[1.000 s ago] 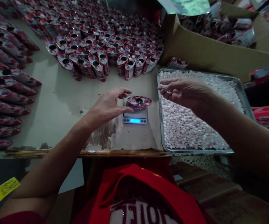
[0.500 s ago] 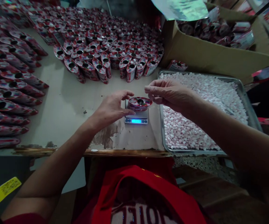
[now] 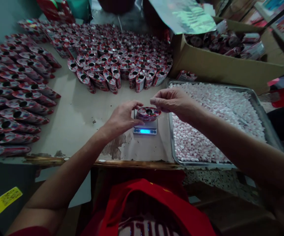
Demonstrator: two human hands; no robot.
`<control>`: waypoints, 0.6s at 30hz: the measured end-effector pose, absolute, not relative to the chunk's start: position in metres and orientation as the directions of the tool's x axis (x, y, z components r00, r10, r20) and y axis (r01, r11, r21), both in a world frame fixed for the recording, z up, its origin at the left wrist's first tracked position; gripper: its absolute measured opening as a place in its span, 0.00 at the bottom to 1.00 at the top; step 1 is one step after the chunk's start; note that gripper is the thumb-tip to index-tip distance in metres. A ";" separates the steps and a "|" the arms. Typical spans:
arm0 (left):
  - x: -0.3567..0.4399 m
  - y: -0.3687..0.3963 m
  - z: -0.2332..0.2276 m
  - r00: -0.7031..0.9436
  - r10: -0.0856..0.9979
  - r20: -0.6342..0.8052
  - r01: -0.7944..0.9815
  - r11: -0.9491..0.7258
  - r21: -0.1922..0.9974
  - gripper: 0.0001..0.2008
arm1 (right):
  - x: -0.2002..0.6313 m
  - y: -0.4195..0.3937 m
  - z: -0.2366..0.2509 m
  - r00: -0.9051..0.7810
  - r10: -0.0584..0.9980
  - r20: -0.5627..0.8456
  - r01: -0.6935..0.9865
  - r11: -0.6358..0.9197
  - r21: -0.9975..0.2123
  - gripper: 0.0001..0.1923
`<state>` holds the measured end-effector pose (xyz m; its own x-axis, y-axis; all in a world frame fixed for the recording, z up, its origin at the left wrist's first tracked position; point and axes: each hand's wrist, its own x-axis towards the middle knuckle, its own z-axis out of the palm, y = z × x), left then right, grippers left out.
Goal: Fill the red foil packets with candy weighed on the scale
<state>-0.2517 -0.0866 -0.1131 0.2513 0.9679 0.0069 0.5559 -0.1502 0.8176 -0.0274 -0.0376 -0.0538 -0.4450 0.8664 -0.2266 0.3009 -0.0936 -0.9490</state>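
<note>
A red-and-white printed oval container (image 3: 154, 117) with a round dark hole in its top stands on a small digital scale (image 3: 156, 127) whose display glows blue. My left hand (image 3: 122, 116) is at the container's left end, thumb in front and fingers behind, spread apart; whether it touches the container I cannot tell. Over the container's top right, my right hand (image 3: 170, 100) has thumb and fingertips pinched together. Anything between them is too small to make out. To the right, a metal tray (image 3: 172, 144) holds a heap of small whitish-pink candies (image 3: 193, 141), partly behind my right forearm.
Many similar containers (image 3: 96, 78) stand packed at the back, some topped with candies. More containers (image 3: 16, 114) fill the left side. A cardboard box (image 3: 220, 67) of containers stands back right, a greenish sheet (image 3: 186, 16) at its left corner. The worn table edge (image 3: 122, 164) is nearest me.
The whole view has shifted slightly. My pinched right hand is a little farther left, closer to the container's hole. My left hand keeps its place around the container's left end.
</note>
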 end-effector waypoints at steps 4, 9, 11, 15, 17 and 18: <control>-0.244 -0.082 -0.116 0.238 0.971 0.012 0.542 -0.143 0.828 0.28 | -0.028 -0.034 -0.067 -0.473 0.847 -0.242 0.308 -0.098 -0.946 0.25; -0.217 -0.077 -0.130 0.295 0.955 -0.020 0.441 -0.118 0.890 0.26 | -0.026 -0.027 -0.072 -0.461 0.857 -0.229 0.339 -0.068 -0.938 0.27; -0.210 -0.076 -0.133 0.315 0.949 0.034 0.433 -0.175 0.884 0.20 | -0.024 -0.018 -0.071 -0.409 0.886 -0.218 0.304 -0.094 -0.948 0.28; -0.248 -0.068 -0.114 0.221 0.964 0.147 0.485 -0.239 0.841 0.13 | -0.038 0.011 -0.074 -0.394 0.917 -0.070 0.258 0.037 -0.965 0.24; -0.300 -0.056 -0.093 0.071 0.973 0.220 0.550 -0.222 0.805 0.13 | -0.061 0.026 -0.082 -0.452 0.890 0.065 0.300 0.220 -0.928 0.21; -0.332 -0.047 -0.082 -0.013 0.967 0.256 0.602 -0.197 0.774 0.14 | -0.076 0.033 -0.087 -0.492 0.863 0.110 0.352 0.313 -0.882 0.20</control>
